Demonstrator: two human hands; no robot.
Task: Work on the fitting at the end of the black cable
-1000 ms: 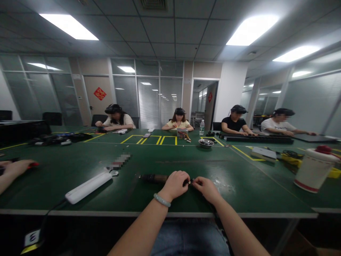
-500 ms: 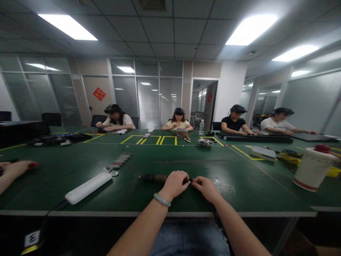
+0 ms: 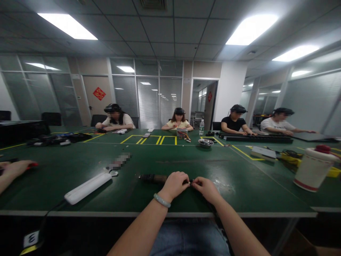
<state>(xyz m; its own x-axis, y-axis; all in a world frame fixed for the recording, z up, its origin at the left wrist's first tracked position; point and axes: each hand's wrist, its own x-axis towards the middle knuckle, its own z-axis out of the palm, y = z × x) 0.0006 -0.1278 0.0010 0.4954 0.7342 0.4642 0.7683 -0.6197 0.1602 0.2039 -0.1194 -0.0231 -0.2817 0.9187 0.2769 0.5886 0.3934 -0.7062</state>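
A dark cylindrical tool [image 3: 156, 178] lies on the green table, its narrow tip pointing left. My left hand [image 3: 176, 184] rests over its right end, fingers curled, a bangle on the wrist. Close beside it, my right hand [image 3: 204, 188] is pinched at a small dark piece with a bright spot between the two hands. That piece is too small to name. The fingertips of both hands nearly meet there. What lies under my left palm is hidden.
A white power strip [image 3: 89, 187] lies at the left, near another person's hand [image 3: 17, 169]. Beyond are a metal bowl [image 3: 205, 143], a water bottle [image 3: 201, 127] and a white box [image 3: 263, 153]. A white cup [image 3: 314, 170] stands at the right. Several people sit across the table.
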